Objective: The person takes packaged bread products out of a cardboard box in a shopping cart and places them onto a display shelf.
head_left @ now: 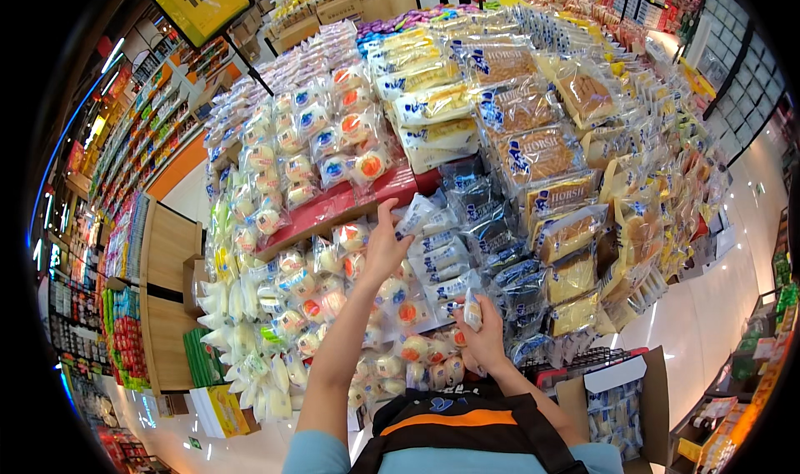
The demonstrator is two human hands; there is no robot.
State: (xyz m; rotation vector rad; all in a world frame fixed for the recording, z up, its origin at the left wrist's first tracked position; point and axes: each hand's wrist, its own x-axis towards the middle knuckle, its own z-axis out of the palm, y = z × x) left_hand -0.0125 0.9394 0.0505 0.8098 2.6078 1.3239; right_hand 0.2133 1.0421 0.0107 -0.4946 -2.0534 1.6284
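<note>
My left hand (385, 247) reaches over the display with thumb and index finger apart. Close to its fingertips, a small white wrapped packet (417, 214) lies tilted at the top of a column of similar packets (445, 258). Nearer my body, my right hand (486, 336) grips a small wrapped snack packet (473, 310) between thumb and fingers. Dark blue packets (484, 215) are stacked to the right of the white column. Round buns in clear wrappers (409, 311) lie below and left of it. Some of my right fingers are hidden behind the packet.
A red ledge (337, 211) crosses the display behind my left hand. Bagged bread loaves (544, 155) rise on the right. An open cardboard box of packets (615, 405) stands beside me at lower right. A price sign (200, 5) stands at upper left, near stocked shelves (137, 136).
</note>
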